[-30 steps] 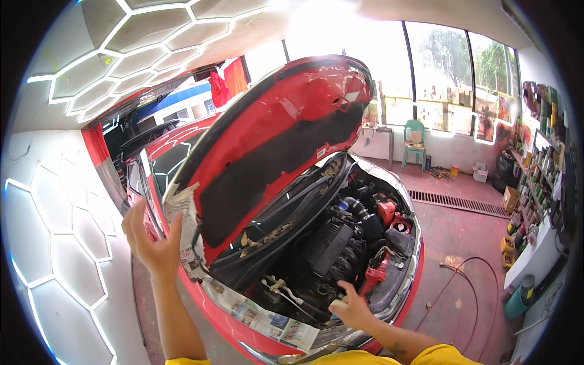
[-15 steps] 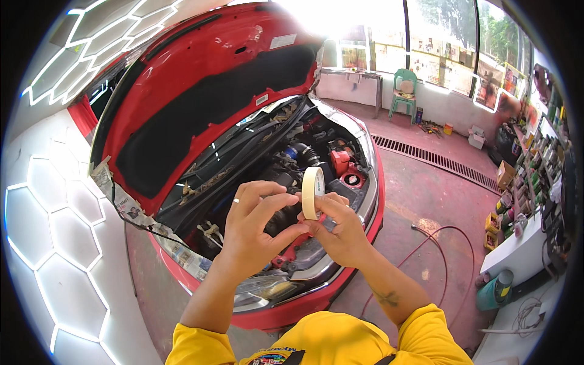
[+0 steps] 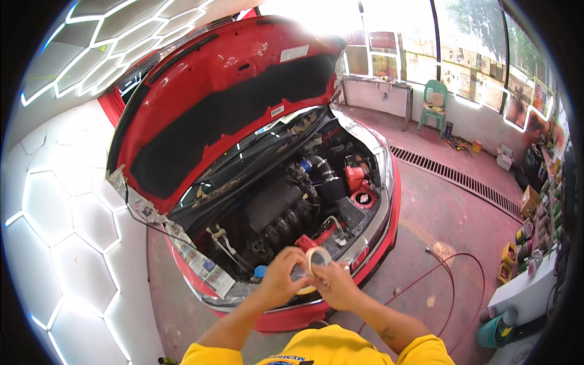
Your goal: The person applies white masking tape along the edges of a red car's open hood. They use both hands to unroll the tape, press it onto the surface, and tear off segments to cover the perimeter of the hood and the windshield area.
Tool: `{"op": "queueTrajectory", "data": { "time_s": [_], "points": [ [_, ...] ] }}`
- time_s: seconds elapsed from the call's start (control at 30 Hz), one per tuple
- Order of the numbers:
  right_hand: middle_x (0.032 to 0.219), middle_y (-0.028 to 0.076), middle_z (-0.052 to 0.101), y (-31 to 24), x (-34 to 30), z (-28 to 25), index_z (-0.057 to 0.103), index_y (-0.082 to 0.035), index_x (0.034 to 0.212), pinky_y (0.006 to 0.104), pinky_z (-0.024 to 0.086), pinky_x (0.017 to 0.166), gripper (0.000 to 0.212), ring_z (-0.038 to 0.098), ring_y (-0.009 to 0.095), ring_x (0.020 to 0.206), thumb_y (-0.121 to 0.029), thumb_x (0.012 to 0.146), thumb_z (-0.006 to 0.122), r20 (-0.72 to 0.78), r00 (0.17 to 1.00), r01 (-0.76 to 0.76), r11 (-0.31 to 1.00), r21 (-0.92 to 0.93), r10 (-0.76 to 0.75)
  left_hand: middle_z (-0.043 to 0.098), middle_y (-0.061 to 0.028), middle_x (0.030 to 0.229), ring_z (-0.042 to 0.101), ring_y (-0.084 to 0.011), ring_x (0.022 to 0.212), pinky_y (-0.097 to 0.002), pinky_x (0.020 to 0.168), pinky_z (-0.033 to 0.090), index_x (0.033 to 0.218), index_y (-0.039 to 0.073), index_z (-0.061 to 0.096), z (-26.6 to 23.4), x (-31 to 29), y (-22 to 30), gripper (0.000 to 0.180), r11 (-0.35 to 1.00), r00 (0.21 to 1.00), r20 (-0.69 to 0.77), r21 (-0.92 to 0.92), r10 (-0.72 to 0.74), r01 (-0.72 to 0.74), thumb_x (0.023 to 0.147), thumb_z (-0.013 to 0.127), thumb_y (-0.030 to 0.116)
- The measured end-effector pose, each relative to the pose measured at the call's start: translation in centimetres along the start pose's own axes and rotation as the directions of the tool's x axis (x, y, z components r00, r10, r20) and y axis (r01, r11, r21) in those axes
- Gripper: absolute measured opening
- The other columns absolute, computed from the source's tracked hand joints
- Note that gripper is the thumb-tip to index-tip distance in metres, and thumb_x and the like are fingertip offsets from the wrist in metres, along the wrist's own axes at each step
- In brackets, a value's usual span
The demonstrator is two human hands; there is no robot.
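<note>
A roll of cream masking tape is held up in front of the car's front end. My right hand grips it from the right, fingers wrapped at its lower edge. My left hand is curled against the left side of the roll, thumb and fingers bent in a pinch. The fingertips of both hands meet close together there, and the exact spot they pinch is too small to make out. Beyond them lies the open engine bay of a red car, its raised hood lined with a black pad.
Newspaper covers the car's left fender edge. A red hose coils on the floor at the right, near a floor drain grate. A green chair stands at the back. Shelves of cans line the right wall.
My hands and the tape roll are lower and nearer to me, and the roll is turned so its round opening shows more. The view has shifted, with the car appearing farther right.
</note>
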State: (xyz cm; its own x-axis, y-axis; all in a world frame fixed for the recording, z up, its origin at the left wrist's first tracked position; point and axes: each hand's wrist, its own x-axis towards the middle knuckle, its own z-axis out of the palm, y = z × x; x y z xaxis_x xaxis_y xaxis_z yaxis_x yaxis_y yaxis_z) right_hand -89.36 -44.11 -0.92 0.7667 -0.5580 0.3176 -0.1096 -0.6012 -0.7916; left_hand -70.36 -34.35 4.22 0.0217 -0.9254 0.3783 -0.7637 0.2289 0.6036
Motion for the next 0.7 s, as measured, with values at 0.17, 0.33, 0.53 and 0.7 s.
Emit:
{"op": "queueTrajectory", "data": {
  "time_s": [0.17,0.33,0.53,0.7],
  "points": [
    [0.091,0.014,0.075,4.9,1.6,1.8,0.072,-0.013,0.106,0.0568,0.045,0.082,0.015,0.071,0.044,0.095,-0.026,0.1,0.077,0.16,0.986,-0.056,0.998,0.01,0.054,0.067,-0.0114,0.123,0.067,-0.0249,0.105,-0.0363,0.092,0.055,0.12,0.007,0.063,4.0,-1.5,-3.9,0.054,0.982,0.977,-0.1,-0.048,-0.188,0.184,0.078,0.097,0.009],
    [0.09,0.016,0.074,7.8,5.1,-0.1,0.071,-0.009,0.105,0.0549,0.049,0.08,0.018,0.07,0.045,0.094,-0.027,0.103,0.075,0.358,0.926,-0.119,0.993,-0.024,0.12,0.07,-0.0129,0.119,0.07,-0.0324,0.11,-0.041,0.096,0.055,0.124,0.005,0.063,7.6,-0.5,-6.6,0.053,0.899,0.892,-0.193,-0.252,-0.41,0.359,0.081,0.094,0.013],
    [0.08,0.016,0.069,13.5,5.7,-1.3,0.069,-0.004,0.105,0.0453,0.049,0.069,0.015,0.068,0.037,0.076,-0.015,0.1,0.076,0.566,0.785,-0.285,0.958,-0.029,0.251,0.07,-0.0159,0.121,0.072,-0.0366,0.111,-0.0414,0.096,0.057,0.124,0.003,0.069,12.7,0.4,-9.9,0.047,0.841,0.883,-0.092,-0.363,-0.46,0.4,0.084,0.09,0.012],
    [0.087,0.018,0.075,16.8,7.1,-2.5,0.072,-0.003,0.108,0.0457,0.052,0.075,0.013,0.072,0.036,0.08,-0.013,0.102,0.073,0.627,0.769,-0.253,0.96,0.124,0.122,0.079,-0.0168,0.112,0.078,-0.0308,0.101,-0.0389,0.088,0.06,0.12,0.0,0.08,13.2,1.8,-11.0,0.029,0.697,0.753,-0.009,-0.385,-0.658,0.605,0.094,0.085,0.011]
  ]
}}
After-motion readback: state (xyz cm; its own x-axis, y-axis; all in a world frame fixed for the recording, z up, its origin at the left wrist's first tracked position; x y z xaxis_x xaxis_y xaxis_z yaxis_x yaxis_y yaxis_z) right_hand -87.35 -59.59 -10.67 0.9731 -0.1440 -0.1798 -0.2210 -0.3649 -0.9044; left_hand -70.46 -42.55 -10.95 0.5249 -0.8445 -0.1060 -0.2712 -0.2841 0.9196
